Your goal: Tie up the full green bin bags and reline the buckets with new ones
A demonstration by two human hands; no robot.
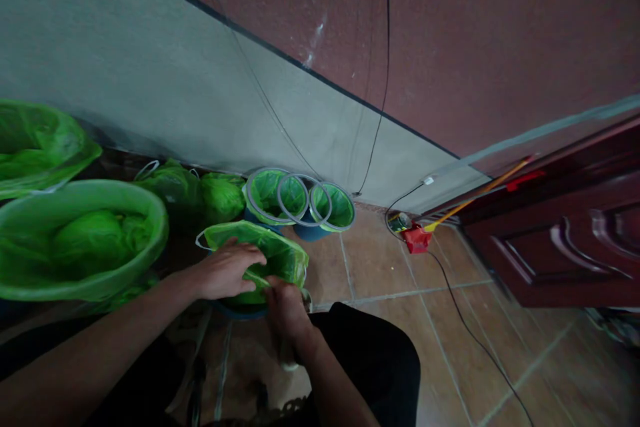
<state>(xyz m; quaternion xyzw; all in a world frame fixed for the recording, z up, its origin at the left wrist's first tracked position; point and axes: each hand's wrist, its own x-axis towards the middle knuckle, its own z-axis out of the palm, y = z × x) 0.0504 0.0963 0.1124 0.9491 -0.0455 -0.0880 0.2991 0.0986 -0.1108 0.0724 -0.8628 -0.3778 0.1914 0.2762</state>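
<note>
A green bin bag (285,255) with a white drawstring loop stands spread open in a blue bin (240,311) between my knees. My right hand (287,310) is closed on the near edge of the bag. At the left side of its mouth is my left hand (227,271), thumb and fingers apart, with the bag's edge just beside them. Whether the left fingers touch the plastic I cannot tell. Beyond the bag, a loose grey ring (281,210) lies across two lined bins, one bin (260,177) on the left and another bin (345,223) on the right.
Left of me stand a large green-lined bin (163,220) and another lined bin (55,180). Tied green bags (223,197) lie by the wall. On the right are a red dustpan (417,240) with a yellow handle, a can (400,221), a floor cable (467,321) and a dark red door (555,240).
</note>
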